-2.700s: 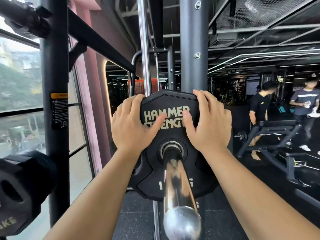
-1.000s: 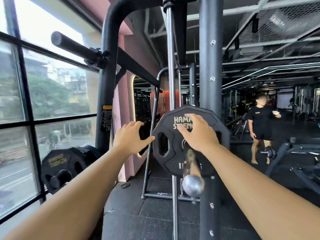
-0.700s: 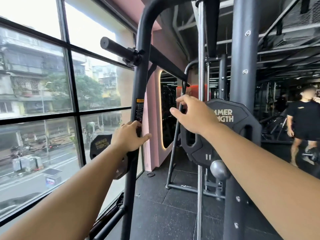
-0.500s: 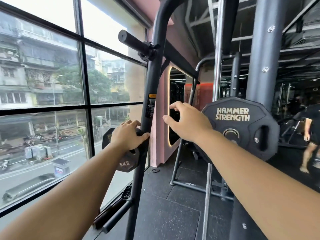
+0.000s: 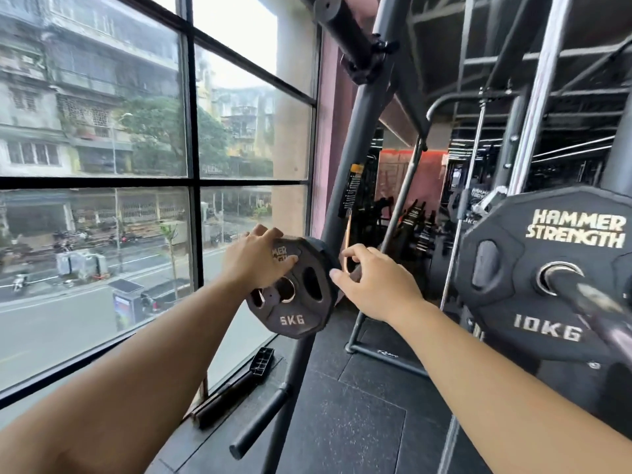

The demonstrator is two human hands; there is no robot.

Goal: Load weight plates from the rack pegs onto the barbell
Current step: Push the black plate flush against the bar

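Note:
A small black 5KG plate hangs on a peg of the dark rack upright, left of centre. My left hand lies on the plate's upper left face and rim, fingers wrapped over the top edge. My right hand hovers by the plate's right edge, fingers spread, holding nothing. At the right a black 10KG Hammer Strength plate sits on the barbell sleeve, whose steel end points toward me.
A large window fills the left side. An empty peg sticks out low on the upright, above the black rubber floor. A dark bar juts out overhead. Steel guide rods rise behind the 10KG plate.
Both hands left the 10KG plate on the barbell. My view swung left to the rack, and my left hand came onto the 5KG plate while my right hand drew up beside it.

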